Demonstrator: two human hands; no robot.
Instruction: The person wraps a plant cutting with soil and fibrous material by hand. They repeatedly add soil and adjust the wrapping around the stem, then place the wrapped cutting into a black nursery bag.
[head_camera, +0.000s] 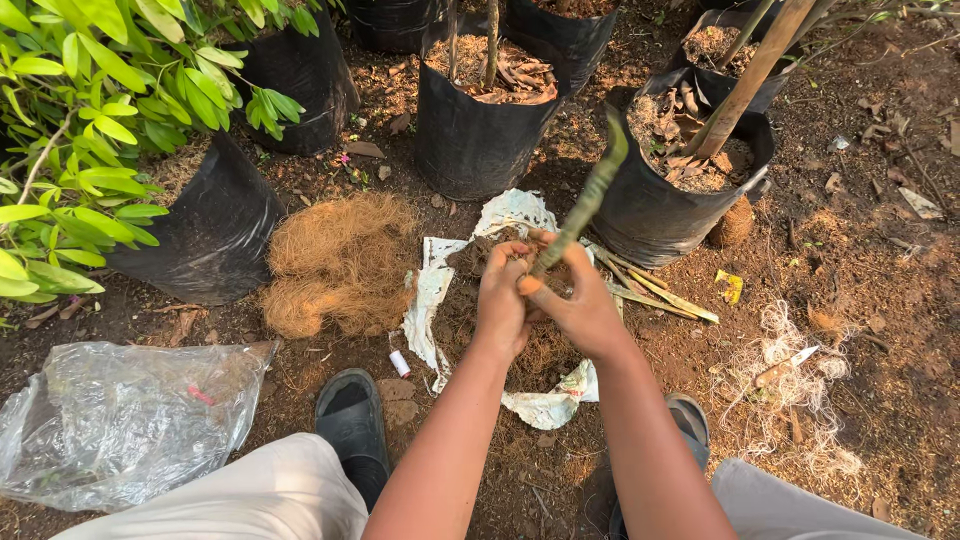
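While left hand (500, 300) grips — right hand (580, 305) | green stem (590, 200), apparently.

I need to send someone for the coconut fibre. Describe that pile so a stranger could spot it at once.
Start at the leafy green shrub in the black grow bag on the left. Just right of that bag, on the bare soil, lies the fibre pile, left of the white sheet under the left hand and right hand. It is the only tan, hairy, tangled mound; the clear plastic bag nearer the feet is shiny.
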